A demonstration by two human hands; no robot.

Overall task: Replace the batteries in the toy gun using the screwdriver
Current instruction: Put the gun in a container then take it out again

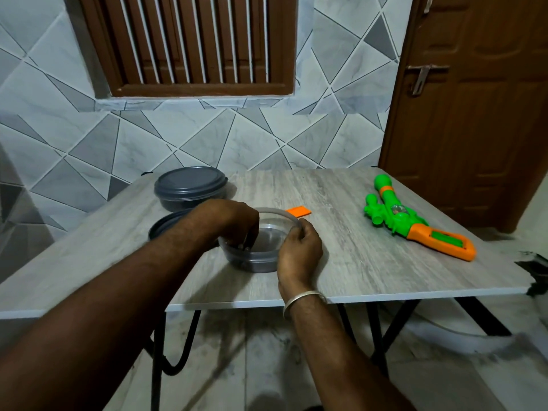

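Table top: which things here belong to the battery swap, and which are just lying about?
Job: toy gun; orange plate, probably its battery cover; open clear tub, left hand reaching in, right hand gripping the rim.
Lying about: closed grey tub; loose lid beside the open tub.

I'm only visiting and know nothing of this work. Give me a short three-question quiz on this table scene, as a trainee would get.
1. True or false: the toy gun lies on the table, apart from both hands.
2. The left hand reaches into the open container. The right hand grips: A) the toy gun B) the container's rim C) nothing
3. Fill in: the loose cover behind the open container is coloured ____.
Key: 1 true; 2 B; 3 orange.
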